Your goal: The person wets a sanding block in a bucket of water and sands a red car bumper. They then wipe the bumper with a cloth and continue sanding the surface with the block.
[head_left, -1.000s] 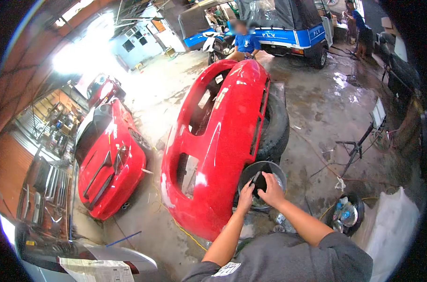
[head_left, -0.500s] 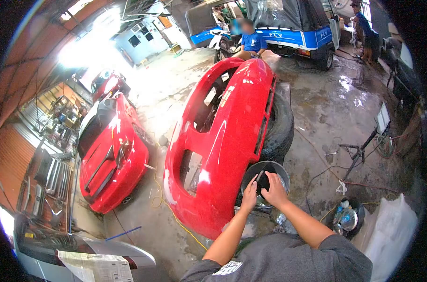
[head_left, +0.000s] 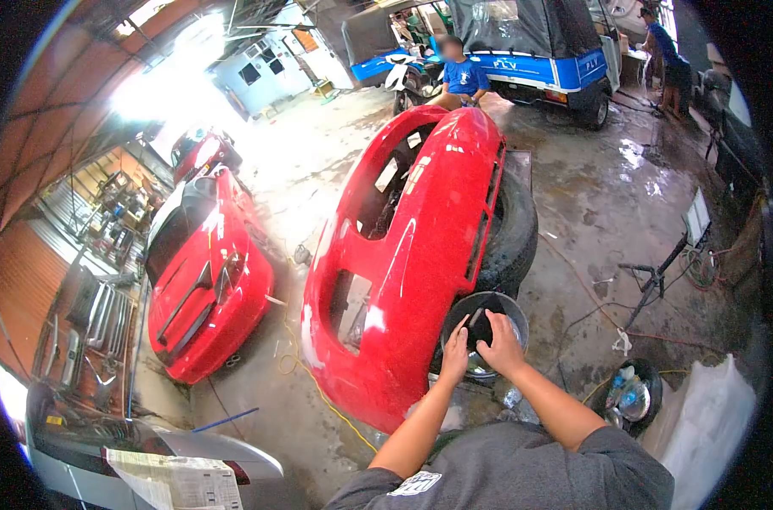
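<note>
Over a dark bucket on the floor, my left hand and my right hand are close together with fingers closed. They pinch a small, thin dark piece between them; its exact kind is too small to make out. Just left of my hands, a big red car bumper lies at a slant, partly over a black tyre. Pale patches show along the bumper's left edge. Neither hand touches the bumper.
At the left stands a second red bumper-like body part. A yellow cord crosses the floor. To my right are a black tub with items, clear plastic sheeting and a stand. A person in blue sits beyond the bumper.
The view has shifted slightly, so the bumper and bucket appear a little further right. My hands stay over the bucket with the dark piece; their grip looks much the same.
</note>
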`<act>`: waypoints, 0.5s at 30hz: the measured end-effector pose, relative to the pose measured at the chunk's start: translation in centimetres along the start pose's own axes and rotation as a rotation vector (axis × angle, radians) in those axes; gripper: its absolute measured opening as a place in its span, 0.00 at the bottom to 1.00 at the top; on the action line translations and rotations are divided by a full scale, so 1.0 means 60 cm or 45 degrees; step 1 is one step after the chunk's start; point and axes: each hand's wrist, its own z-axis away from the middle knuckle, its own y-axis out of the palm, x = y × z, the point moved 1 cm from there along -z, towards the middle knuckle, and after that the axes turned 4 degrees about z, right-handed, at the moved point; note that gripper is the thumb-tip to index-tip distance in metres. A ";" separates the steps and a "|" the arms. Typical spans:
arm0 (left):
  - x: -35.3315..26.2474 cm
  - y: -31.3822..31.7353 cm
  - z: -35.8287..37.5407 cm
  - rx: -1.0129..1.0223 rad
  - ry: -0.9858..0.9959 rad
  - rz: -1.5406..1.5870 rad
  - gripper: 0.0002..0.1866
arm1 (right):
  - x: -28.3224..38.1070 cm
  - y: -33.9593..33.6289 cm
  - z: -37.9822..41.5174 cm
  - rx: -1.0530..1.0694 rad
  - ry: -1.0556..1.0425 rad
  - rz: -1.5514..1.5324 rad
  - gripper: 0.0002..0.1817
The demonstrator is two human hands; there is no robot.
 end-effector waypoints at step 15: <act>0.042 -0.008 -0.018 0.073 -0.117 0.170 0.26 | -0.003 0.002 -0.003 0.033 -0.023 -0.014 0.41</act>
